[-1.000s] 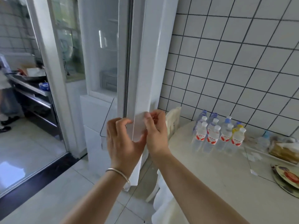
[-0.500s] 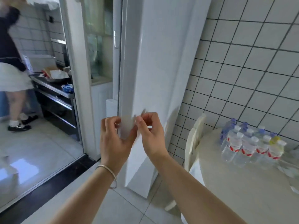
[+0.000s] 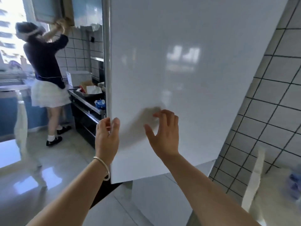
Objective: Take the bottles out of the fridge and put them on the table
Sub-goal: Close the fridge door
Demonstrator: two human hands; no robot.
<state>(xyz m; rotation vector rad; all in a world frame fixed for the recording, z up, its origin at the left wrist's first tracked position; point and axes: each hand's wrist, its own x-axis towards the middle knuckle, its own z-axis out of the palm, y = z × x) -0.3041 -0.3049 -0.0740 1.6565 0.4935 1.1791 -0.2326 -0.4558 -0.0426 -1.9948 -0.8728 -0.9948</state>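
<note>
- Since the earlier frame the fridge door (image 3: 187, 79) had swung wide toward the camera and filled most of the view; the right hand (image 3: 164, 134) had come off the door edge.
- Left hand (image 3: 106, 137) gripped the door's free edge, fingers curled round it, thumb on the front face. A bracelet (image 3: 104, 167) sat on that wrist.
- Right hand hung just in front of the door face, fingers loosely curled, holding nothing; contact with the panel couldn't be confirmed.
- Door: stiff, glossy and probably slick; the edge grip was the sensible hold, a flat palm would likely slide.
- Bottles in the fridge: not visible, the door blocked the interior. Count and shelf unknown. Presumably like the small capped water bottles (image 3: 294, 185) at the right edge: light, smooth, easily dented; best held round the body, one per hand.
- Those bottles were blurred and cut off by the frame. The table under them was barely in view.
- A white chair back (image 3: 254, 176) stood between fridge and table, smeared by motion.
- Another person (image 3: 45, 66) reached into an upper cabinet at left, well apart.
</note>
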